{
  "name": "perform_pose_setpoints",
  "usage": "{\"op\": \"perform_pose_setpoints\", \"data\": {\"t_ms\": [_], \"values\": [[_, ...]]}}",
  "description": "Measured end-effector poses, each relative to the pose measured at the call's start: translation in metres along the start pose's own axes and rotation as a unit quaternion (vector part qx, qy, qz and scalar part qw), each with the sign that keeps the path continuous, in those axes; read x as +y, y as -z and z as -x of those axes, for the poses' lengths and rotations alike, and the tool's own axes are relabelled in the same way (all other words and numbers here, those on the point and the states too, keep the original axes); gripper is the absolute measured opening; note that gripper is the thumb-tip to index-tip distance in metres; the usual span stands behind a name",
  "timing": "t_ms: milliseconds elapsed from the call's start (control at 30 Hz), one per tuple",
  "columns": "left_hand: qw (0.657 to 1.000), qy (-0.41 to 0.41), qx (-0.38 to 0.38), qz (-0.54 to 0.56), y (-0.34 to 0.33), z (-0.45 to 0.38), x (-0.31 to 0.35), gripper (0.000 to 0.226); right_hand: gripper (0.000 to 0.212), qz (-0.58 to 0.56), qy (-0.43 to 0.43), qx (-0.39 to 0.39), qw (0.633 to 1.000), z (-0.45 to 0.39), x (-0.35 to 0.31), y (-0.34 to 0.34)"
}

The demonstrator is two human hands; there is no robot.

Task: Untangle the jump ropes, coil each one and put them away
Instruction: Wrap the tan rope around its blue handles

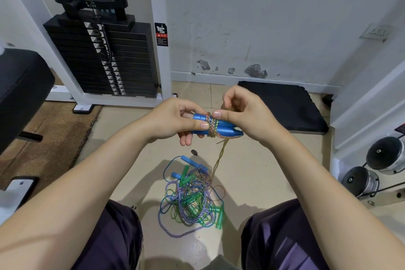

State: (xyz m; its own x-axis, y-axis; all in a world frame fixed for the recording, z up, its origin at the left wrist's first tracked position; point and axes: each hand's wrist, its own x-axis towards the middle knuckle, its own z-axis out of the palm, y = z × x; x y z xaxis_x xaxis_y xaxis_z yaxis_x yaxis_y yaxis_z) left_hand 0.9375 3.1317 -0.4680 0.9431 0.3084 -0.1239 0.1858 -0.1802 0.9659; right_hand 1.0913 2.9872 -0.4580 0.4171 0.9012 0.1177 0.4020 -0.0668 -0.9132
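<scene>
Pinched between both hands, the paired blue handles [215, 126] sit level above the floor: left hand [182, 120] clamps their butt ends, right hand [243, 114] presses the multicoloured cord [212, 126] wrapped around them. Its tail drops into the tangled rope pile [192, 200] between the knees. Wraps should probably stay snug and side by side, fed slowly.

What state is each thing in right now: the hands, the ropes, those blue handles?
Left hand: grips the blue handles.
Right hand: pinches the multicoloured rope.
Blue handles: held side by side, rope wound round them.
Multicoloured rope: partly wound, its tail trailing to the floor.
Rope pile: tangled on the floor.
</scene>
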Motion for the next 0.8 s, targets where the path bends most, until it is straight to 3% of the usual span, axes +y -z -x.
{"op": "perform_pose_setpoints", "data": {"t_ms": [167,233,333,467,667,800], "values": [[1.0,-0.005,0.013,0.014,-0.003,0.002,0.0,0.013,0.013,-0.052,-0.044,-0.015,0.998,0.001,0.004,-0.004],[0.999,-0.01,0.043,0.03,-0.003,0.001,0.0,0.015,0.011,-0.128,-0.068,-0.016,0.989,0.001,0.003,-0.005],[0.992,-0.017,0.099,0.073,-0.001,-0.001,0.002,0.015,0.025,-0.278,-0.112,-0.047,0.953,0.003,0.0,-0.006],[0.983,-0.028,0.142,0.114,-0.005,-0.002,0.004,0.014,0.036,-0.352,-0.111,-0.05,0.928,0.001,0.001,-0.013],[0.962,-0.045,0.216,0.158,-0.005,-0.006,0.003,0.01,0.039,-0.295,-0.113,-0.042,0.948,0.002,0.001,-0.021],[0.947,-0.043,0.269,0.17,-0.003,-0.009,0.0,0.015,0.02,-0.158,-0.118,-0.034,0.98,0.003,0.004,-0.032]]}}
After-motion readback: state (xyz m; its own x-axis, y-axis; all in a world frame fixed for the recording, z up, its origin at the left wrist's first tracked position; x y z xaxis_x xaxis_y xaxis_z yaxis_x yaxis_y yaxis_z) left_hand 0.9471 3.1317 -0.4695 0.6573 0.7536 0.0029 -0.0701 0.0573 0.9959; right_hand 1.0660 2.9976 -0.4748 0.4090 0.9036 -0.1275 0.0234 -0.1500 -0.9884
